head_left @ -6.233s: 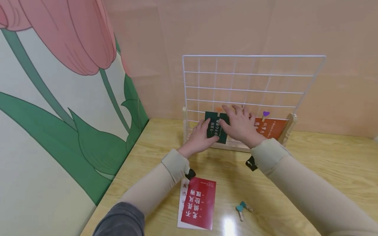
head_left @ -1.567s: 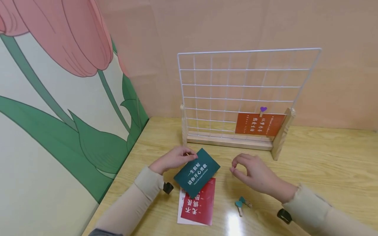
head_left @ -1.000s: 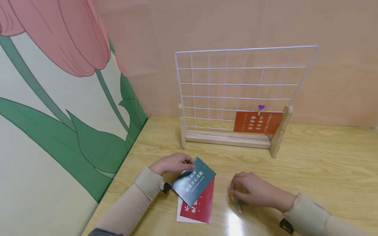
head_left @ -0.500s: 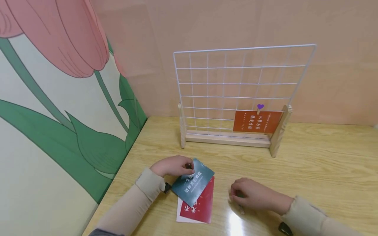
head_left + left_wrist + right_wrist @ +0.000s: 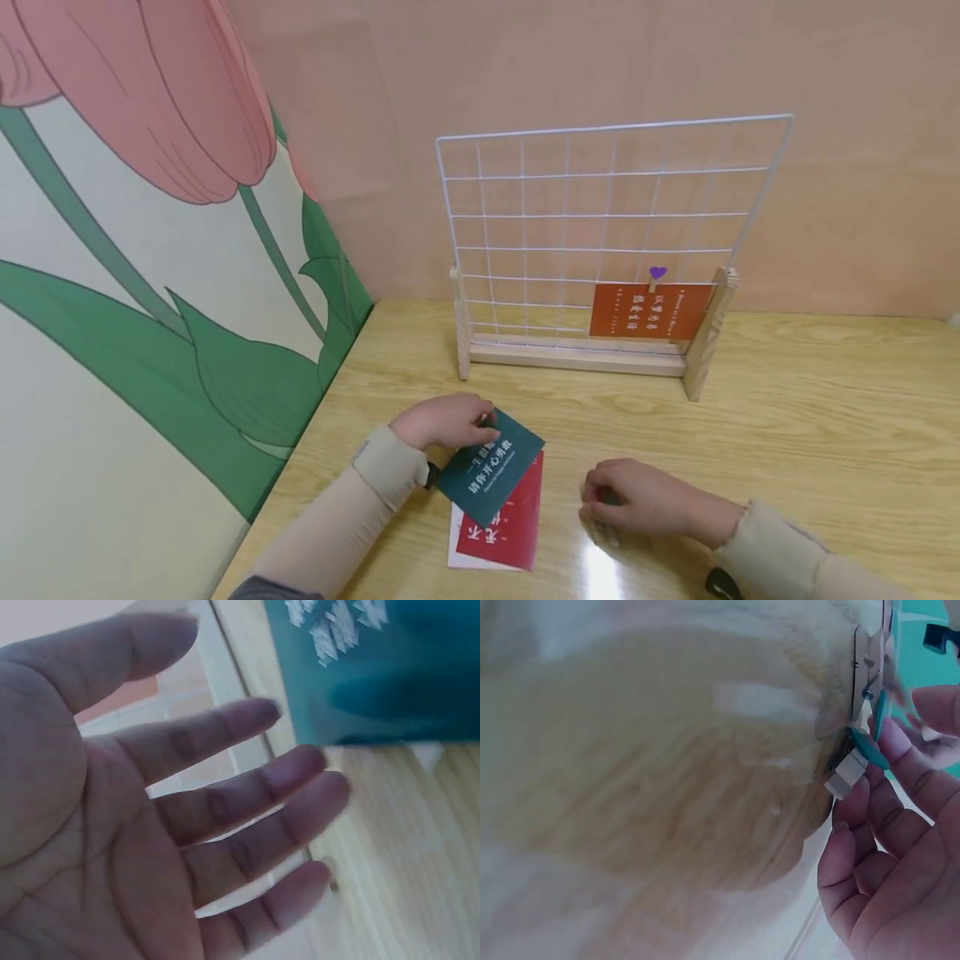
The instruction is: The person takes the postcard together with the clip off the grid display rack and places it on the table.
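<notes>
In the head view a dark green card (image 5: 491, 467) with white writing lies slanted over a red card (image 5: 506, 529) and a pale one. My left hand (image 5: 450, 421) is at its upper left edge, fingertips over the card. The left wrist view shows that hand's palm (image 5: 112, 817) bare, fingers spread and thumb apart from them. My right hand (image 5: 648, 500) is low over the table, fingers curled around two wooden clothespins with teal hearts. In the right wrist view, one clothespin (image 5: 847, 774) is at the fingertips, the other clothespin (image 5: 864, 671) just above.
Behind the hands stands a white wire grid rack (image 5: 592, 215) on a wooden base (image 5: 577, 358). An orange-red card (image 5: 651, 312) hangs there from a clothespin with a purple heart (image 5: 657, 273). A wall with painted tulips (image 5: 202, 100) borders the table's left side.
The green card has come off the rack and down onto the other cards, and the left hand's fingers have loosened. My right hand has gone down to the teal clothespins.
</notes>
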Demonstrator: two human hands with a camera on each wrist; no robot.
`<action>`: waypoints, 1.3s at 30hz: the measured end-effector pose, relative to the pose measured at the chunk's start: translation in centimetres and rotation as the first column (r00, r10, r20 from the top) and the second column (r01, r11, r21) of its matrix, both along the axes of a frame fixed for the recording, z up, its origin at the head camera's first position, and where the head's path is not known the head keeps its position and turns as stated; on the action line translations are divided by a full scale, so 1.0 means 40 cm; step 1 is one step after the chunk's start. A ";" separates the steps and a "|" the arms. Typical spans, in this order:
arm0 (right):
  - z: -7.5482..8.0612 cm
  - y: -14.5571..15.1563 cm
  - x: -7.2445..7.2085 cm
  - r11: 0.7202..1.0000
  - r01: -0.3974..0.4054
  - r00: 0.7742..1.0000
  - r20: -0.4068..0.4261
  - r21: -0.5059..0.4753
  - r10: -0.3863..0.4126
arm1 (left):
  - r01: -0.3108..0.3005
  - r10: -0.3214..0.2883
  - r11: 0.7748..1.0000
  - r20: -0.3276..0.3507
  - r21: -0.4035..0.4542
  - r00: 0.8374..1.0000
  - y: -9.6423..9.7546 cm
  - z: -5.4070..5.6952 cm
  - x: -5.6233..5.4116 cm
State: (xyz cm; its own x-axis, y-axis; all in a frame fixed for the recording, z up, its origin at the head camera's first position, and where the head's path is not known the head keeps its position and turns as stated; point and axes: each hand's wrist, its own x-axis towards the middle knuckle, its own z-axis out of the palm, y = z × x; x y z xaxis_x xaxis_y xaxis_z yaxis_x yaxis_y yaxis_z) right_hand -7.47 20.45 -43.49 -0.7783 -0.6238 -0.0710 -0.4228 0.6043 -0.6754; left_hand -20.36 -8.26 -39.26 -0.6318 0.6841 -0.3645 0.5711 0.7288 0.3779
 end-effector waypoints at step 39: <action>0.236 0.160 -0.187 0.806 0.588 0.695 -0.547 0.059 -0.467 | -0.051 0.125 0.979 -0.384 0.198 0.915 0.325 0.093 0.010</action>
